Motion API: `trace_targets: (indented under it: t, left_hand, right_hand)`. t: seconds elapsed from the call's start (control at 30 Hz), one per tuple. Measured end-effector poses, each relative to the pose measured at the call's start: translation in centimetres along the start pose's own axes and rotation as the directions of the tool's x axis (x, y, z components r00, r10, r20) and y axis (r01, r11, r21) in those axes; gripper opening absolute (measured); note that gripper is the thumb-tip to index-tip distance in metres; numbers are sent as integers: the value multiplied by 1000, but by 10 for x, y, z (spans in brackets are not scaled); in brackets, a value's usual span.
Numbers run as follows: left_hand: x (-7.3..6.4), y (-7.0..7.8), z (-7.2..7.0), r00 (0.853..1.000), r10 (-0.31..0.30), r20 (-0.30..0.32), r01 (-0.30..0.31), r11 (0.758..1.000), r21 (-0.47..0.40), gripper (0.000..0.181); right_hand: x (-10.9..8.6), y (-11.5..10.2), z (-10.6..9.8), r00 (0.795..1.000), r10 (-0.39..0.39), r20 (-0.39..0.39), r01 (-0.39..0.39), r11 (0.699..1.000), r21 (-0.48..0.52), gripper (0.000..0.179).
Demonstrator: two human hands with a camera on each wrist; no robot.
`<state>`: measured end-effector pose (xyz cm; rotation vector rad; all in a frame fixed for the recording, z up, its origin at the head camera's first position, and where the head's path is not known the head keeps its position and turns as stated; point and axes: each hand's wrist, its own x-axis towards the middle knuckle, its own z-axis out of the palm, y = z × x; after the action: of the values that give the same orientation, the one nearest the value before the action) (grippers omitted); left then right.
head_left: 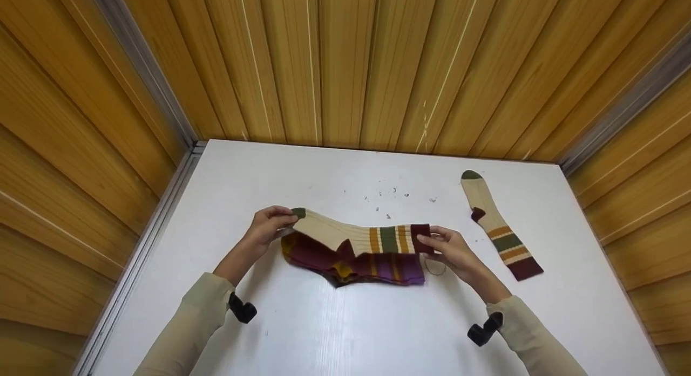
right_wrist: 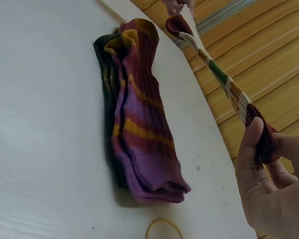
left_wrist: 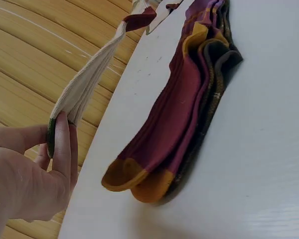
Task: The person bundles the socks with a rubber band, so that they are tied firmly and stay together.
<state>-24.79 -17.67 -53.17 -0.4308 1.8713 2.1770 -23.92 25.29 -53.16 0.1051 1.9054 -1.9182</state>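
A cream sock point(head_left: 329, 228) with green toe, maroon heel and striped leg is stretched sideways between both hands, raised above the table. My left hand point(head_left: 268, 225) pinches its green toe, and my right hand point(head_left: 451, 249) pinches the maroon cuff. Below it lies a stack of socks: maroon and purple socks point(right_wrist: 149, 119) with mustard toes and heels, on top of dark socks point(left_wrist: 217, 79). In the head view the held sock hides part of this stack. A matching cream sock point(head_left: 491, 217) lies flat at the right, apart from my hands.
The white table point(head_left: 334, 333) carries the socks. A thin yellow loop point(right_wrist: 163, 221) lies beside the purple cuffs. Small dark specks point(head_left: 394, 190) mark the table toward the back. Wood-patterned walls point(head_left: 345, 68) with metal rails point(head_left: 148, 57) close in the back and sides.
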Motion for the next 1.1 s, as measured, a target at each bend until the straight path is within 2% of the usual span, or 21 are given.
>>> trace_targets:
  t: [0.13, 0.23, 0.3, 0.4, 0.5, 0.57, 0.67, 0.73, 0.8, 0.87, 0.93, 1.0, 1.07, 1.1]
  left_hand:
    - [3, -15, 1, 999, -34, 25, 35, 999, -25, 21]
    - [-1, -21, -6, 998, -44, 36, 46, 998, -31, 22]
    - [-4, -25, -12, 999, -47, 22, 48, 999, -25, 22]
    - [-7, -29, -19, 998, -58, 17, 59, 998, -14, 22]
    - [-6, -30, -21, 999, -44, 5, 44, 999, -16, 21]
    - [-5, -31, -19, 999, -42, 19, 43, 999, -19, 21]
    - [-5, -29, -16, 998, -47, 39, 46, 999, 9, 24]
    - [-7, -28, -15, 997, -55, 60, 51, 996, 67, 27]
    - [-10, -24, -17, 994, -65, 82, 51, 984, 169, 30]
    - [-13, -20, -21, 995, -46, 88, 18, 954, 300, 32]
    - [-16, -15, -25, 997, 6, 73, -37, 903, 428, 31]
    - [-17, -10, -26, 995, 91, 43, -100, 827, 553, 27]
    - [-17, -8, -23, 981, 194, 27, -165, 745, 647, 24]
    - [-16, -7, -20, 971, 234, 42, -199, 705, 681, 22]
  right_hand:
    - [2, 14, -7, 999, 36, 21, -35, 999, -35, 35]
    - [10, 21, -3, 998, 57, 14, -55, 995, -80, 37]
    - [14, 22, 1, 998, 64, 10, -62, 989, -131, 36]
    - [18, 21, 4, 998, 55, -13, -56, 972, -227, 32]
    - [20, 17, 6, 999, 9, -32, -19, 945, -325, 33]
    - [19, 14, 5, 997, -36, -62, 8, 915, -404, 31]
    - [14, 13, 1, 989, -120, -86, 54, 836, -547, 26]
    - [8, 14, -2, 979, -183, -86, 89, 775, -625, 21]
    - [2, 16, -4, 965, -247, -82, 128, 725, -677, 18]
    - [-3, 18, -5, 951, -300, -73, 161, 686, -709, 16]
    - [-6, 17, -3, 937, -343, -66, 188, 654, -733, 14]
    - [-8, 14, 2, 929, -369, -20, 233, 627, -744, 15]
    - [-7, 10, 9, 923, -381, 63, 300, 605, -738, 16]
    - [-6, 9, 13, 920, -374, 114, 333, 599, -728, 17]
